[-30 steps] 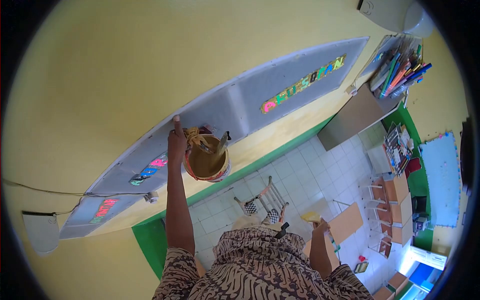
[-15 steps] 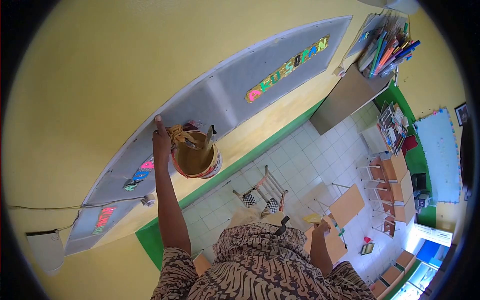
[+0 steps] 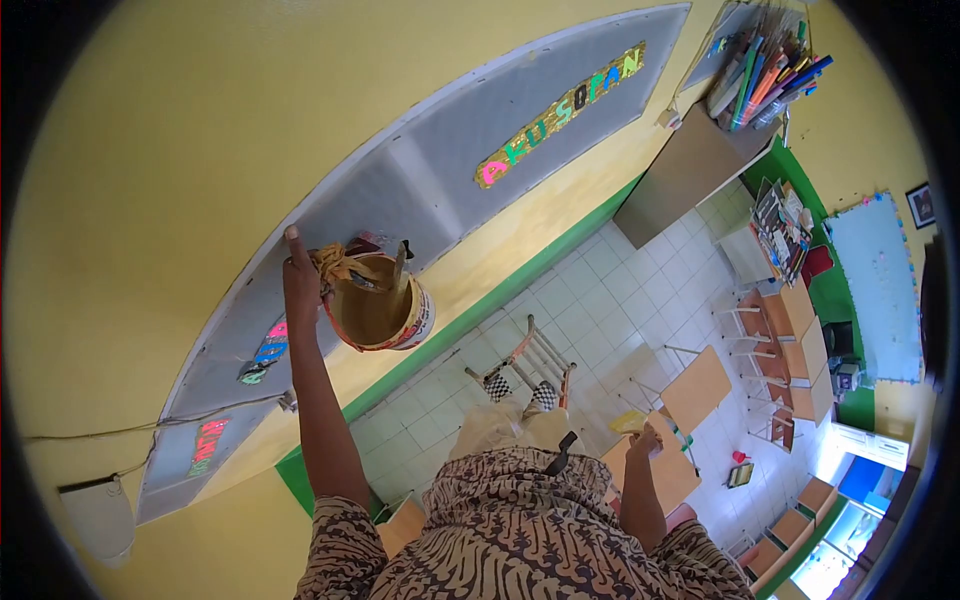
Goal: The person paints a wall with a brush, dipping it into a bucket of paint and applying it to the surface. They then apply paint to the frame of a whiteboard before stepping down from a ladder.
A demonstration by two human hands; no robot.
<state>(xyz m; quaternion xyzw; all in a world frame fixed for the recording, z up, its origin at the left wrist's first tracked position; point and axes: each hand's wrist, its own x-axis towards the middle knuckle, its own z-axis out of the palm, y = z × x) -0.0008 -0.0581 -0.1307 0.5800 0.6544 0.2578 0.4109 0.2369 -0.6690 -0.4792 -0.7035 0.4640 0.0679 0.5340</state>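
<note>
My left hand (image 3: 300, 275) is raised against the grey wall board, its thumb extended along the board's upper edge. Its curled fingers grip a paint bucket (image 3: 424, 318) at the rim or handle, where a tan rag (image 3: 338, 264) is bunched. Inside the tilted bucket is tan paint, and a brush (image 3: 400, 268) leans at its far side, handle up. Lower and to the right, my right hand (image 3: 645, 440) is closed, with a flat yellow thing (image 3: 628, 422) at its fingertips. Its exact kind does not show.
Below my feet, in checkered shoes (image 3: 543, 396), is a metal-framed stool or ladder (image 3: 545, 350). Desks (image 3: 697, 390) stand to the right. A brown cabinet (image 3: 670, 180) stands against the wall, rolled papers (image 3: 765, 85) on top. A loose cable (image 3: 215, 408) crosses the wall at left.
My left hand and the bucket sit slightly further left in view. The whole scene has shifted a little up and left; both hands keep their grip.
</note>
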